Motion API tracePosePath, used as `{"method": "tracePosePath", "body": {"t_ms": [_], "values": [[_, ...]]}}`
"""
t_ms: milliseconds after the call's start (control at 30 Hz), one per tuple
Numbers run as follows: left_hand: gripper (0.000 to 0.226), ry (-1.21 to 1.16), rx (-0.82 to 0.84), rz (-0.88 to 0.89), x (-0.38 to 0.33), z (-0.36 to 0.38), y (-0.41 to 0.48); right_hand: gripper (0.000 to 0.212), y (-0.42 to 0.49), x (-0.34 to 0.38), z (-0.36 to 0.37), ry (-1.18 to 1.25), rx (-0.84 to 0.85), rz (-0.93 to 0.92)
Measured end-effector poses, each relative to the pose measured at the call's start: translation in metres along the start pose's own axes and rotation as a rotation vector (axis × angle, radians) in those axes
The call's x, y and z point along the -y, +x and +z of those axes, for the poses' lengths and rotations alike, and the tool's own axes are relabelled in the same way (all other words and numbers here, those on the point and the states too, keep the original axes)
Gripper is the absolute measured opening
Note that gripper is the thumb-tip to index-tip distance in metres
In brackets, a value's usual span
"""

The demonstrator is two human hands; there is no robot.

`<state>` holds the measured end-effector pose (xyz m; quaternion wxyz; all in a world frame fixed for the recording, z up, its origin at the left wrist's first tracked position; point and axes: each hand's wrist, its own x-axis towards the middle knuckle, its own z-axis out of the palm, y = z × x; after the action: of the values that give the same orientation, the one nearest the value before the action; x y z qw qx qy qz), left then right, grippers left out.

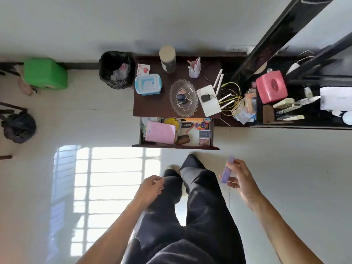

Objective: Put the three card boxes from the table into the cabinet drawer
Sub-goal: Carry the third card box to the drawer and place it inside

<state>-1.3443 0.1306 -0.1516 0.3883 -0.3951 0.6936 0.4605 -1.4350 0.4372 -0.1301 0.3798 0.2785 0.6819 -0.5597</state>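
My right hand [241,179] holds a purple card box [227,170] edge-on, low and to the right of the open cabinet drawer [176,146]. Two card boxes lie side by side at the drawer's right end, a dark blue one [204,133] and a pink-purple one [204,141]. The drawer also holds a pink booklet [160,132] and assorted clutter. My left hand [151,187] hangs loosely curled over my dark trousers with nothing in it.
The dark cabinet top [152,105] carries a glass dish [183,97], a blue lidded box [148,84], a jar [168,59] and a white router [208,100]. A black bin [116,69] stands left of it. A cluttered dark shelf with a pink tissue box [271,86] lies right.
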Motion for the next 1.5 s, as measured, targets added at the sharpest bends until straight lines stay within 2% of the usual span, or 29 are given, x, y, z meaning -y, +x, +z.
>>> {"method": "tracePosePath", "body": {"t_ms": [167, 300, 433, 533, 667, 767, 933, 1067, 1267, 1500], "values": [[0.021, 0.062, 0.029, -0.048, 0.017, 0.025, 0.107, 0.058, 0.115, -0.025, -0.013, -0.219, 0.005, -0.087], [0.028, 0.272, 0.021, 0.042, 0.023, 0.049, 0.212, 0.052, 0.206, -0.065, -0.011, -0.422, -0.137, -0.130], [0.028, 0.371, -0.122, 0.183, 0.034, 0.074, 0.312, 0.052, 0.292, -0.106, 0.005, -0.543, -0.141, -0.189], [0.029, 0.499, -0.300, 0.403, 0.053, 0.089, 0.375, 0.054, 0.358, -0.131, 0.020, -0.617, -0.136, -0.236], [0.045, 0.649, -0.343, 0.581, 0.087, 0.109, 0.435, 0.054, 0.434, -0.155, 0.037, -0.751, -0.142, -0.324], [0.054, 0.816, -0.514, 0.660, 0.110, 0.123, 0.463, 0.052, 0.480, -0.168, 0.048, -0.838, -0.157, -0.435], [0.049, 0.817, -0.759, 0.837, 0.132, 0.130, 0.494, 0.046, 0.531, -0.190, 0.066, -1.017, -0.215, -0.539], [0.045, 0.789, -0.783, 0.885, 0.138, 0.132, 0.500, 0.045, 0.539, -0.203, 0.070, -1.166, -0.246, -0.562], [0.045, 0.719, -0.784, 0.901, 0.138, 0.132, 0.499, 0.040, 0.530, -0.211, 0.067, -1.210, -0.258, -0.516], [0.039, 0.702, -0.828, 0.971, 0.144, 0.132, 0.505, 0.048, 0.529, -0.217, 0.065, -1.292, -0.288, -0.456]]}}
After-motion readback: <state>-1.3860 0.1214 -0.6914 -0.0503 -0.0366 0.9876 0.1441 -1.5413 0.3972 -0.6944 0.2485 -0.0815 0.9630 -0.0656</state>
